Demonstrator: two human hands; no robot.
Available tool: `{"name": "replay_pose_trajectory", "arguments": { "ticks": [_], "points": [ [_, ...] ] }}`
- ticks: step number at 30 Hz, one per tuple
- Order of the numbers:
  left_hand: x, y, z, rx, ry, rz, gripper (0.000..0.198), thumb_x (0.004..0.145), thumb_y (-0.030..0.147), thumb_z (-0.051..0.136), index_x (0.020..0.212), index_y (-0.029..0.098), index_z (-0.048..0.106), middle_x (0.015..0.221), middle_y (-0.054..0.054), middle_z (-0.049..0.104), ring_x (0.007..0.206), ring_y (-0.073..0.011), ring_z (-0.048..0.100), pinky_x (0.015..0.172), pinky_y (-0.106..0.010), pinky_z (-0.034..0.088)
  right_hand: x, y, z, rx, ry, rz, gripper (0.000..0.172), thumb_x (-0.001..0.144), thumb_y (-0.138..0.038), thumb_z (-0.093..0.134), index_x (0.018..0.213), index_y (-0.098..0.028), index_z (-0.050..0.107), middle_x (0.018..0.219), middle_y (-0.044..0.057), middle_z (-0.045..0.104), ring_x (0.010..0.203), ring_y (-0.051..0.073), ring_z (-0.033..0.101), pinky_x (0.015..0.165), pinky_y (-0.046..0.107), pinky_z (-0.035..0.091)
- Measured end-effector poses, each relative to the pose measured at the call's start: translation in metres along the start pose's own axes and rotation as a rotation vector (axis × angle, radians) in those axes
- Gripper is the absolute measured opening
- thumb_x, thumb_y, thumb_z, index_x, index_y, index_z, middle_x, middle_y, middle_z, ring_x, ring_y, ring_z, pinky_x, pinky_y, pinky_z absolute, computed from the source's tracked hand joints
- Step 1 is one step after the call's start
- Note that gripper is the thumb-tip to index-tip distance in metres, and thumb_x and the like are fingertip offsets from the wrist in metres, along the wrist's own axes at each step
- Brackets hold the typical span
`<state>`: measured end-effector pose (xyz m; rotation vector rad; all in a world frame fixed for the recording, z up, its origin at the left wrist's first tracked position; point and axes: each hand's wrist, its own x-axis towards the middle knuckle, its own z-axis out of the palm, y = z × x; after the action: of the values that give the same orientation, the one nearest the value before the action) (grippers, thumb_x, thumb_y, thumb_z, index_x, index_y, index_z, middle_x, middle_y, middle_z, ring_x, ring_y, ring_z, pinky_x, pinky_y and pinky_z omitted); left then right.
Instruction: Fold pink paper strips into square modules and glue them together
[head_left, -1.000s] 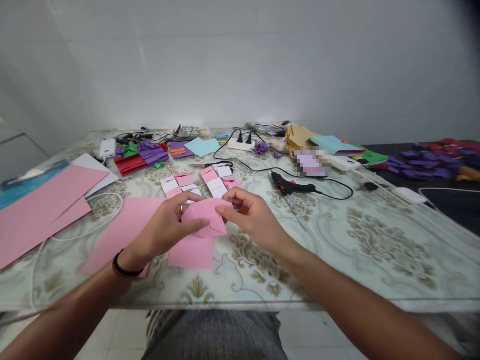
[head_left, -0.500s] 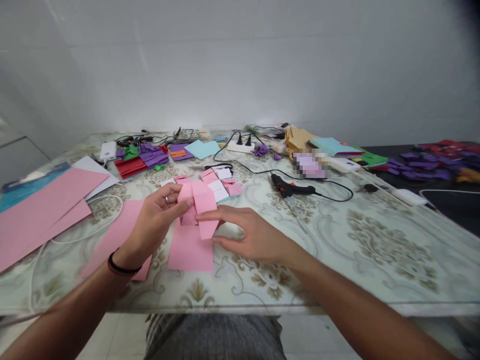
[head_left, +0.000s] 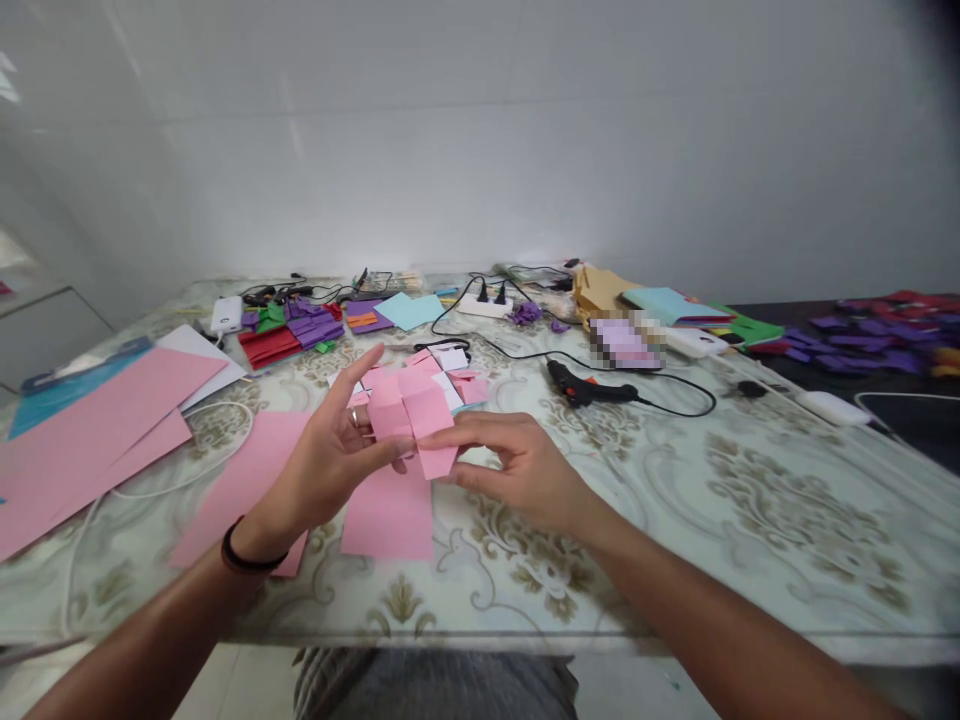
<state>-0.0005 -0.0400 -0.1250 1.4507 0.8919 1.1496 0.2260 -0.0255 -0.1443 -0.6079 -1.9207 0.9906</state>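
Note:
Both my hands hold a folded pink paper piece (head_left: 411, 412) a little above the table. My left hand (head_left: 330, 458), with a ring and a black wristband, cups it from the left, thumb against its lower edge and fingers behind it. My right hand (head_left: 510, 462) pinches its lower right corner between thumb and forefinger. Under the piece a flat pink square (head_left: 388, 520) lies on the table, with a larger pink sheet (head_left: 247, 470) to its left. Just beyond my hands lie folded pink-and-white paper pieces (head_left: 459, 372).
A black glue gun (head_left: 592, 388) with its cord lies right of centre. Large pink sheets (head_left: 97, 420) and a white cable are at the left. Purple, red and green paper stacks (head_left: 292, 328), a power strip (head_left: 484, 302) and coloured papers line the back. The patterned table (head_left: 750, 500) edge runs near me.
The pink piece has gone from a closed fold to an opened shape with flaps. My left hand's fingers have spread behind it. The view has tilted up slightly.

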Motion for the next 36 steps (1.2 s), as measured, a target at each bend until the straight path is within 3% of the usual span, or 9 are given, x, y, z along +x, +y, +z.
{"name": "replay_pose_trajectory", "arguments": {
  "ticks": [6, 10, 17, 19, 23, 31, 34, 36],
  "points": [
    [-0.001, -0.001, 0.001, 0.027, 0.021, 0.042, 0.093, 0.084, 0.029, 0.084, 0.161, 0.026, 0.033, 0.077, 0.000, 0.072, 0.063, -0.0149, 0.067, 0.062, -0.028, 0.062, 0.001, 0.000, 0.001, -0.040, 0.033, -0.007, 0.009, 0.092, -0.032, 0.079, 0.096, -0.027, 0.085, 0.085, 0.002, 0.078, 0.077, 0.017, 0.069, 0.074, 0.031, 0.054],
    [-0.002, -0.006, 0.002, 0.066, 0.025, 0.045, 0.083, 0.084, 0.027, 0.084, 0.156, 0.026, 0.043, 0.082, 0.000, 0.071, 0.065, -0.0146, 0.067, 0.062, -0.028, 0.061, 0.002, -0.002, 0.006, -0.070, 0.063, 0.038, 0.015, 0.094, -0.036, 0.075, 0.089, -0.024, 0.082, 0.085, 0.003, 0.079, 0.078, 0.017, 0.070, 0.072, 0.031, 0.053],
    [-0.004, -0.010, 0.001, 0.080, -0.014, 0.001, 0.080, 0.083, 0.025, 0.083, 0.154, 0.033, 0.047, 0.090, -0.002, 0.073, 0.071, -0.0177, 0.067, 0.065, -0.029, 0.059, 0.000, 0.001, 0.016, -0.004, 0.145, 0.182, 0.016, 0.092, -0.036, 0.076, 0.087, -0.021, 0.076, 0.085, 0.003, 0.077, 0.071, 0.015, 0.067, 0.066, 0.029, 0.053],
    [-0.004, -0.010, 0.001, 0.095, -0.008, 0.002, 0.068, 0.083, 0.026, 0.083, 0.146, 0.030, 0.056, 0.093, -0.003, 0.073, 0.073, -0.0180, 0.067, 0.066, -0.029, 0.058, -0.001, 0.002, 0.017, -0.008, 0.154, 0.197, 0.017, 0.091, -0.037, 0.076, 0.087, -0.020, 0.075, 0.084, 0.003, 0.076, 0.069, 0.015, 0.066, 0.065, 0.029, 0.053],
    [-0.004, -0.012, 0.001, 0.156, -0.029, 0.031, 0.024, 0.090, 0.031, 0.075, 0.111, 0.019, 0.070, 0.094, -0.006, 0.070, 0.081, -0.0188, 0.066, 0.070, -0.028, 0.055, -0.001, 0.003, 0.017, -0.019, 0.176, 0.205, 0.019, 0.091, -0.038, 0.076, 0.086, -0.020, 0.073, 0.081, 0.003, 0.074, 0.068, 0.015, 0.066, 0.064, 0.029, 0.053],
    [-0.001, -0.012, 0.004, 0.239, 0.010, 0.034, 0.031, 0.080, 0.034, 0.086, 0.100, 0.018, 0.068, 0.088, -0.002, 0.064, 0.069, -0.0141, 0.059, 0.059, -0.024, 0.050, -0.002, 0.002, 0.020, -0.024, 0.174, 0.188, 0.016, 0.092, -0.035, 0.073, 0.086, -0.021, 0.071, 0.071, 0.000, 0.066, 0.067, 0.015, 0.062, 0.063, 0.029, 0.049],
    [-0.002, -0.012, 0.004, 0.242, 0.030, 0.017, 0.036, 0.081, 0.034, 0.086, 0.106, 0.018, 0.065, 0.083, 0.000, 0.065, 0.064, -0.0124, 0.059, 0.056, -0.022, 0.049, -0.003, 0.002, 0.021, 0.041, 0.191, 0.198, 0.019, 0.091, -0.037, 0.075, 0.099, -0.022, 0.068, 0.068, -0.004, 0.058, 0.066, 0.015, 0.062, 0.065, 0.029, 0.050],
    [-0.003, -0.012, 0.004, 0.232, 0.042, -0.007, 0.040, 0.082, 0.035, 0.085, 0.111, 0.018, 0.064, 0.079, 0.001, 0.066, 0.063, -0.0126, 0.059, 0.055, -0.022, 0.048, -0.003, 0.002, 0.022, 0.107, 0.188, 0.212, 0.030, 0.089, -0.037, 0.078, 0.111, -0.023, 0.062, 0.071, -0.005, 0.060, 0.069, 0.015, 0.064, 0.069, 0.029, 0.052]
  ]
}}
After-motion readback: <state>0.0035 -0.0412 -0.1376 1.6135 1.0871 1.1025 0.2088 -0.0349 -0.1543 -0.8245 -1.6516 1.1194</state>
